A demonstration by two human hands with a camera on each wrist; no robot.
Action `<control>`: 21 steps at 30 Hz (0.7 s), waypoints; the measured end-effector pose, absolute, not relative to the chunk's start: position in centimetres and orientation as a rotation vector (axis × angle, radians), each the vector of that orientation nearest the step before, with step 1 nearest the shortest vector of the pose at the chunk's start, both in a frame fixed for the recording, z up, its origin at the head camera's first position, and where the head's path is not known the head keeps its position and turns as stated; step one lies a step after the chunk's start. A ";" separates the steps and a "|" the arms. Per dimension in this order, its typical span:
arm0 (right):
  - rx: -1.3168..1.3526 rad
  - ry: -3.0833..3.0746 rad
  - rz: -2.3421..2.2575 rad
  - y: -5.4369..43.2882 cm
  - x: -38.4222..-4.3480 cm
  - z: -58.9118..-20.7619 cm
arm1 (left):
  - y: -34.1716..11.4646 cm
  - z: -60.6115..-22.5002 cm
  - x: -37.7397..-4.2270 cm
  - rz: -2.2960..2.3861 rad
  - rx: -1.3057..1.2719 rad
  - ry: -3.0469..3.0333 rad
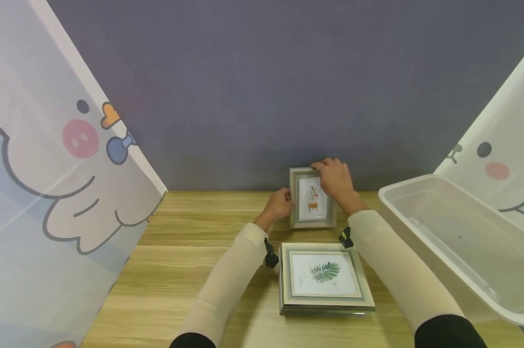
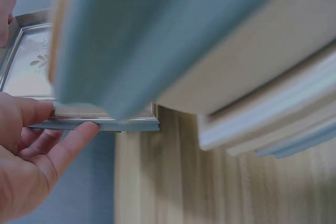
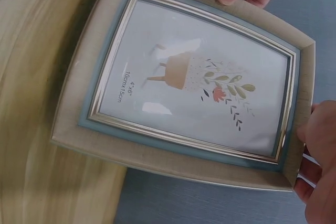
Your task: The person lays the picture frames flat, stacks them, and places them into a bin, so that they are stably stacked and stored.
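Note:
A small picture frame [image 1: 294, 212] with a beige border stands nearly upright at the back of the table. Its print shows a potted plant with a red flower [image 3: 219, 94]. My left hand [image 1: 281, 204] pinches its left edge; in the left wrist view, thumb and fingers [image 2: 79, 137] lie on either side of that edge. At the top right corner, my right hand [image 1: 336, 180] grips the frame, its fingers partly hidden behind. Nearer to me, larger picture frames [image 1: 325, 275] lie stacked flat, the top one showing a green palm leaf.
An off-white plastic tub [image 1: 444, 251] stands on the right, close to my right forearm. Behind the wooden table [image 1: 188, 256] rises a grey wall [image 1: 262, 96]. Panels with cartoon animals [image 1: 31, 145] border both sides.

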State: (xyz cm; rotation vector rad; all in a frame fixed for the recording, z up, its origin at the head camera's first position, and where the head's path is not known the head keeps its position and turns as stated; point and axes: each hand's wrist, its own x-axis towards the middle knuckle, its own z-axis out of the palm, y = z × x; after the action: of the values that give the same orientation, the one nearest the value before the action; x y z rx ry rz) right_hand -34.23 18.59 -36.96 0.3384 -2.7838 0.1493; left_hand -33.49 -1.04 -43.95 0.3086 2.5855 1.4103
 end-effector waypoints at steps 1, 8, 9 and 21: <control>0.341 -2.765 0.149 18.6 -34.2 -36.8 | -1.1 -43.7 -33.5 1.408 0.322 2.588; 0.352 -2.710 0.154 18.3 -34.0 -35.8 | -1.7 -42.5 -33.5 1.421 0.346 2.607; 0.353 -2.715 0.153 18.2 -34.0 -35.7 | -1.8 -42.5 -33.5 1.423 0.340 2.601; 0.379 -2.634 0.272 18.7 -32.6 -35.8 | -3.1 -41.1 -33.2 1.180 0.471 2.789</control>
State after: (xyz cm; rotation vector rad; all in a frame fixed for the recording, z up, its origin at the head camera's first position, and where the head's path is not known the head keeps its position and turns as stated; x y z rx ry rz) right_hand -32.59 18.68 -35.81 0.3786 -2.6339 0.2716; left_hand -33.17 -3.05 -41.09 0.4708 2.7886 1.1805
